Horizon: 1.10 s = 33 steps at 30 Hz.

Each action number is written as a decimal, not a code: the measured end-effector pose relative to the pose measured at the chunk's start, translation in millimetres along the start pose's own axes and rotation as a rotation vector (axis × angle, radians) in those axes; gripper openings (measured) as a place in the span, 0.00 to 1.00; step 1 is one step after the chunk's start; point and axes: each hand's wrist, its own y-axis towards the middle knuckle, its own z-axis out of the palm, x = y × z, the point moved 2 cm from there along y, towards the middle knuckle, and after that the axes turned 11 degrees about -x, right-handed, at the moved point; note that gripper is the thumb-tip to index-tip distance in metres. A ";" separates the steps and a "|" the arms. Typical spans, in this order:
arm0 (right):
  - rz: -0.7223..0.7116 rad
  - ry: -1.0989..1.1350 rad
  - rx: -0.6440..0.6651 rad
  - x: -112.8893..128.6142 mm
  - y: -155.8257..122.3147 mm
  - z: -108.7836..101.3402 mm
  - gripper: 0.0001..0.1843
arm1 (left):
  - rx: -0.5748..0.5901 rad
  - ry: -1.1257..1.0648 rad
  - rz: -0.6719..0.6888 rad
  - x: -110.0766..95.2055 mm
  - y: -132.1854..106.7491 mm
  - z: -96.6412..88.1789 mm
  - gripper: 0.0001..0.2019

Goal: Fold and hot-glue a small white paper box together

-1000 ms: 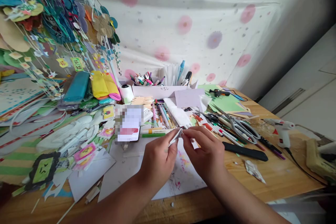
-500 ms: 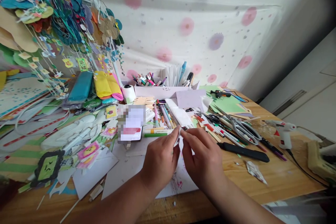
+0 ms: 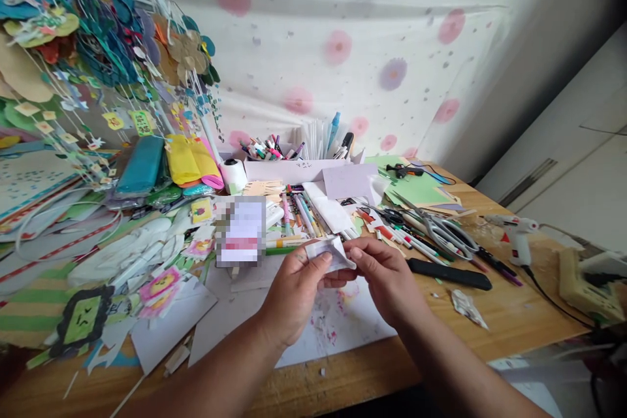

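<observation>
Between my hands is a small folded piece of white paper (image 3: 329, 252), tilted so that its flat face shows. My left hand (image 3: 301, 287) grips it with the thumb on top and the fingers underneath. At its right edge, my right hand (image 3: 386, 277) pinches the paper between thumb and fingertips. Below both hands lies a large white sheet (image 3: 294, 353) with pink stains. A phone (image 3: 242, 235) with a blurred screen rests beyond my left hand, close to a green marker (image 3: 281, 250).
Scissors (image 3: 441, 228), a black-handled tool (image 3: 450, 273) and several markers lie to the right. Farther right is a white glue gun (image 3: 514, 235) with a cord. Paper cutouts (image 3: 81, 320) crowd the left, under hanging paper flowers (image 3: 189, 55). A pen box (image 3: 294, 171) stands at the back.
The folded paper has turned from edge-on to face-up. My left thumb now lies across it, and my right hand has shifted to its right edge. The view has moved slightly.
</observation>
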 end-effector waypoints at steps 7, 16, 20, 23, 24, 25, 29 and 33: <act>-0.122 -0.123 -0.086 -5.4 -0.8 7.0 0.08 | -0.053 -0.024 0.009 6.4 1.2 -2.7 0.16; -0.104 -0.068 -0.143 -15.4 -9.0 28.1 0.12 | -0.071 -0.079 0.002 11.6 -2.9 2.2 0.13; -0.286 -0.223 -0.147 -12.0 -6.6 19.1 0.11 | -0.107 -0.120 -0.046 8.6 -3.1 2.1 0.15; -0.596 -0.433 -0.073 0.6 -4.2 5.2 0.09 | -0.161 -0.126 -0.092 4.8 -2.4 0.8 0.16; -0.688 -0.502 -0.018 4.6 -3.8 1.7 0.09 | -0.174 -0.125 -0.099 4.0 -2.2 0.4 0.16; -0.766 -0.565 0.041 8.1 -3.6 -1.0 0.11 | -0.182 -0.125 -0.099 3.5 -2.1 0.2 0.17; -0.923 -0.692 0.135 15.9 -4.0 -3.9 0.14 | -0.176 -0.107 -0.054 5.1 -2.1 -0.2 0.16; -0.934 -0.694 0.054 17.2 -6.1 1.8 0.10 | -0.141 -0.060 -0.004 7.9 -3.0 0.4 0.16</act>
